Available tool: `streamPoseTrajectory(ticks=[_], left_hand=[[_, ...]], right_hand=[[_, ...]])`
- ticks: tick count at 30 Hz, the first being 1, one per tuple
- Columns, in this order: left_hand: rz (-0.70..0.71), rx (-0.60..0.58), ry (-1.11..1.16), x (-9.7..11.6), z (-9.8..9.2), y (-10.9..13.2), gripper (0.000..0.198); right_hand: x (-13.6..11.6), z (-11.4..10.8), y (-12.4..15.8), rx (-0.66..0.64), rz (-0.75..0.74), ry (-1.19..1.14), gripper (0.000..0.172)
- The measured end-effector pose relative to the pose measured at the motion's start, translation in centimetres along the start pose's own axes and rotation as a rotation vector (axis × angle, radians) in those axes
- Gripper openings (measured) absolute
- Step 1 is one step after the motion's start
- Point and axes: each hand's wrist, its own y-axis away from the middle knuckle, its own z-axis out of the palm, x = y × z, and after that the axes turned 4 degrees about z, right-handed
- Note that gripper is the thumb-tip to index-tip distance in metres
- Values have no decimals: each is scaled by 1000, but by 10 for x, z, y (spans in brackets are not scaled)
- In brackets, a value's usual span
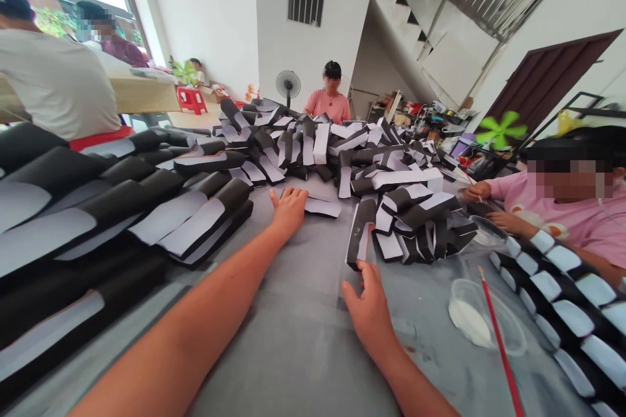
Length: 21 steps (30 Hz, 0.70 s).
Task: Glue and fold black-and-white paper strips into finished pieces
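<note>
My left hand reaches forward over the grey table. Its fingers and thumb are apart, resting at a flat black-and-white folded paper piece, partly hidden by the hand. Closer to me, my right hand has its thumb spread away from its fingers. The fingertips touch the lower end of a black-and-white folded paper box, which lies lengthwise away from me. A heap of similar paper boxes spreads beyond both hands.
Larger stacks of black-and-white boxes line the left side. At right are a clear plastic tub with white paste, a red-handled brush and rows of black-and-white boxes. A co-worker in pink sits right; another person sits opposite.
</note>
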Motion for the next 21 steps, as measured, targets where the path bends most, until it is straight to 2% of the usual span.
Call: streamPoseTrajectory(ticks=[3, 7, 9, 14, 18, 21], left_hand=[[-11, -3, 36, -3, 1, 0, 52], [-103, 27, 213, -11, 6, -5, 51], [-62, 14, 336, -15, 9, -9, 50], [150, -131, 678, -18, 19, -15, 52], [153, -196, 884, -14, 25, -14, 46], [145, -212, 956, -10, 25, -13, 42]], right_hand=[[-1, -1, 0, 4, 0, -1, 34], [-1, 0, 0, 21, -10, -7, 32], [-1, 0, 0, 24, -13, -7, 32], [0, 0, 0, 25, -26, 42, 31], [0, 0, 2, 51, -72, 137, 30], [0, 0, 3, 56, -120, 201, 31]])
